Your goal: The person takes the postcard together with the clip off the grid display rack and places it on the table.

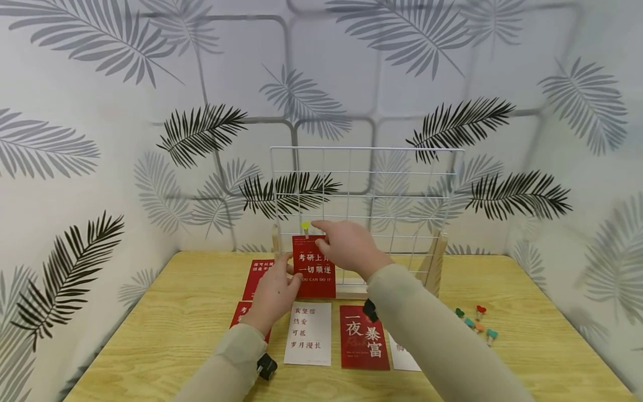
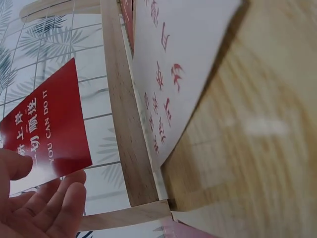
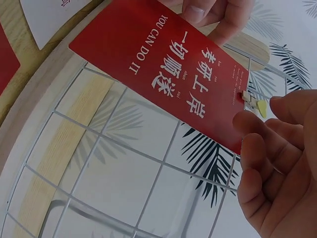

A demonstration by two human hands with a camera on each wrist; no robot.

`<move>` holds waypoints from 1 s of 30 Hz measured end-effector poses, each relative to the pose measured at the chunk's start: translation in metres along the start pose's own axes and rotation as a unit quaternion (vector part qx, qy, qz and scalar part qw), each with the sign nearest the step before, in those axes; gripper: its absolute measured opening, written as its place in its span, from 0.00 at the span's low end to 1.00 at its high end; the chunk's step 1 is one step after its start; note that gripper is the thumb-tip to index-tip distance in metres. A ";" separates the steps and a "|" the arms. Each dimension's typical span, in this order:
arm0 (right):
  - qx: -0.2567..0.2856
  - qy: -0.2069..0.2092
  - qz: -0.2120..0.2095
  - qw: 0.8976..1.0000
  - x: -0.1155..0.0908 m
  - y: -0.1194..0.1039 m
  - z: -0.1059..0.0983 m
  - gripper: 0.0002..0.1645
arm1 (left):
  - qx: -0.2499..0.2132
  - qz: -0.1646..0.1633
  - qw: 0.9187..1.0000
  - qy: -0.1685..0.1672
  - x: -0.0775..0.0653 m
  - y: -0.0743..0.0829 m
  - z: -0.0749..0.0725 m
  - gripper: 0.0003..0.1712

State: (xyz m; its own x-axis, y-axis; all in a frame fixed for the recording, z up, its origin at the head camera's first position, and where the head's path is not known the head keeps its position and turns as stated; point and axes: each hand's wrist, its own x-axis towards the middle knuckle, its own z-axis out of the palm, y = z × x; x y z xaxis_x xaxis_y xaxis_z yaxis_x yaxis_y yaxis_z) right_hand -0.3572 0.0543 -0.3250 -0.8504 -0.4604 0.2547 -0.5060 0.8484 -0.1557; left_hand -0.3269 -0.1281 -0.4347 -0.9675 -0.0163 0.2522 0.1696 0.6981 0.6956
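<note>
A red card with white lettering [image 1: 313, 287] stands upright against the white wire grid [image 1: 387, 195]. My left hand [image 1: 275, 290] pinches its left edge, thumb in front and fingers behind, as the left wrist view shows [image 2: 44, 203]. On the card's top edge sits a small wooden clip with a yellow top [image 3: 255, 102]. Beside that clip is my right hand [image 1: 349, 245], its thumb and forefinger apart and fingers loosely bent near the card's upper corner. Whether the clip also bites the wire I cannot tell.
Wooden feet [image 1: 434, 265] hold the grid up. In front lie a white card [image 1: 308, 335], a red card [image 1: 364, 340] and another white card partly under my right sleeve. More red cards [image 1: 256, 273] lie left. Several coloured clips [image 1: 479, 324] are scattered at right.
</note>
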 end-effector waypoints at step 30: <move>-0.025 0.012 0.028 0.999 0.021 -0.012 0.010 0.25 | -0.025 0.000 0.999 0.036 0.000 -0.009 -0.002 0.20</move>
State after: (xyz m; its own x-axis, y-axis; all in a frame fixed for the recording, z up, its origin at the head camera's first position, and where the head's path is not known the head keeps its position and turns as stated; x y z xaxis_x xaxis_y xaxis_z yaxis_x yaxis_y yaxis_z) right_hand -0.3701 0.0318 -0.3278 -0.8727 -0.4066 0.2704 -0.4502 0.8844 -0.1232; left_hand -0.3280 -0.1359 -0.4394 -0.9518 -0.0699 0.2987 0.1801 0.6609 0.7285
